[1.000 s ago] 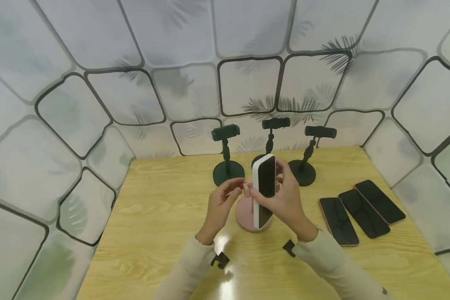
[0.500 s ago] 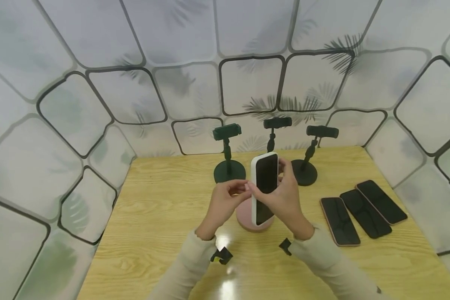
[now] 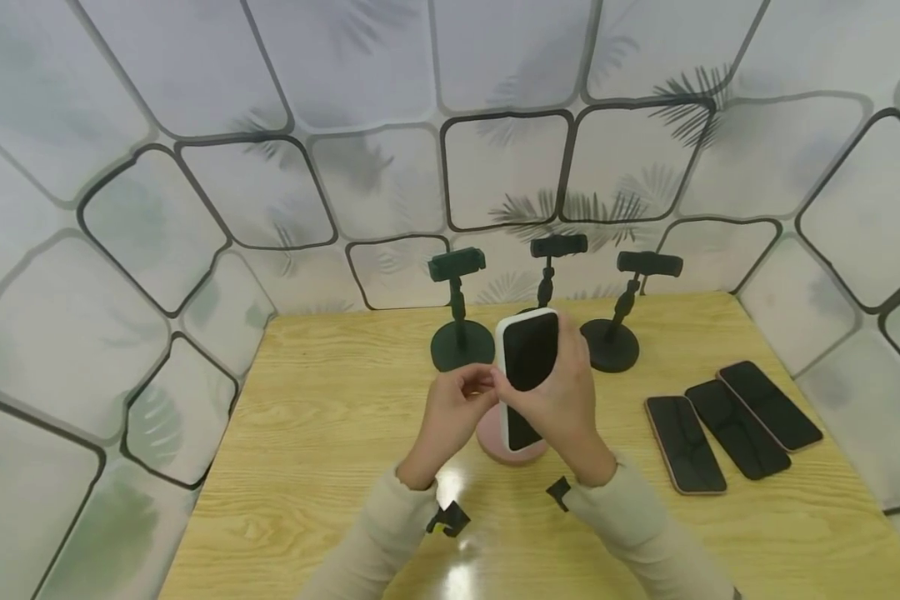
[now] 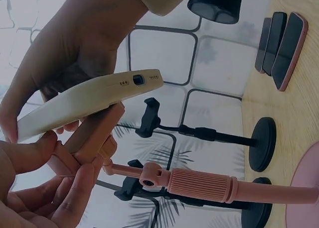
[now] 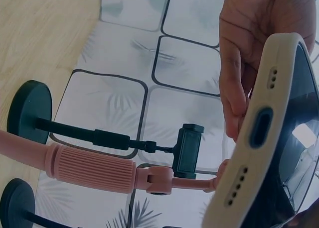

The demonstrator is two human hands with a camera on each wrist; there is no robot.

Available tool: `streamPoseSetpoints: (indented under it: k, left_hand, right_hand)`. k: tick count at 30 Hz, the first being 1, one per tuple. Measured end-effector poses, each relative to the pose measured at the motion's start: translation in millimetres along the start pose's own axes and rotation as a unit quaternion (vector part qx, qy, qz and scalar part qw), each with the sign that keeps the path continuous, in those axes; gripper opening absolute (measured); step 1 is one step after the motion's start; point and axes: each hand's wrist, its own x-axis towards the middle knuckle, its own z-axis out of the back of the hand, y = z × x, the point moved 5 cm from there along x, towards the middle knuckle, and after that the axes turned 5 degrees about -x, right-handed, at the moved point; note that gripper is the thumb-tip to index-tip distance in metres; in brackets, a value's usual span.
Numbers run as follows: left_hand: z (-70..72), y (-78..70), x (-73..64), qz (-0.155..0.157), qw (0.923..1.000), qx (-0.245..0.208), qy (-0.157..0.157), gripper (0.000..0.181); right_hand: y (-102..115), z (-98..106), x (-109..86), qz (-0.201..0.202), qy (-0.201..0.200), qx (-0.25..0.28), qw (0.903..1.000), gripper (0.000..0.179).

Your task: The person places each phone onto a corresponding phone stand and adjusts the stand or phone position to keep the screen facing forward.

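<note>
A phone in a white case (image 3: 531,354) is held upright by my right hand (image 3: 570,408), thumb across its front and fingers at its far edge. Behind it stands a pink phone stand, its round base (image 3: 492,435) showing below. The left wrist view has the phone's back lying against the stand's pink clamp (image 4: 92,133), atop a ribbed post (image 4: 202,186). My left hand (image 3: 450,417) pinches the end of that clamp between thumb and fingers, close to my right thumb. Seen from the right wrist, the phone's port edge (image 5: 261,126) hides most of the clamp.
At the back stand a dark green phone stand (image 3: 461,346) and two black ones, the middle one (image 3: 558,246) partly hidden, the other (image 3: 611,346) at right. Three dark-screened phones lie at right: near (image 3: 686,446), middle (image 3: 738,433), far (image 3: 771,407). A patterned backdrop (image 3: 390,183) encloses the table.
My left hand has moved right and closed its fingertips on the clamp. The phone has turned so its screen faces the head camera more. The stands at the back have stayed put.
</note>
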Motion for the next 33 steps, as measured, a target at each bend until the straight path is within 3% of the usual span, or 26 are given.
streamPoseSetpoints:
  k: [7,17,21,29,33]
  left_hand:
    - [-1.4,-6.3,-5.0,-0.024,0.9980,0.059,-0.010,0.020]
    - [6.8,-6.4,-2.2,0.006,0.9989,0.044,0.015,0.021]
    - [8.5,-7.5,-3.7,0.012,0.9984,0.051,0.024,0.022]
    - [11.6,-8.8,-5.7,0.005,0.9979,0.065,0.007,0.022]
    - [13.0,-11.0,-4.8,-0.016,0.9954,0.095,0.002,0.021]
  right_hand:
    - [-5.3,0.7,0.2,0.011,-0.026,-0.014,0.9995,0.089]
    - [-9.7,-1.8,1.1,-0.004,-0.020,-0.013,0.9997,0.090]
    - [-9.4,-4.9,0.4,0.009,-0.027,-0.028,0.9992,0.091]
    - [-8.9,-11.7,2.3,-0.010,-0.024,-0.040,0.9988,0.101]
    - [-10.7,-14.7,3.9,-0.028,-0.010,-0.054,0.9981,0.105]
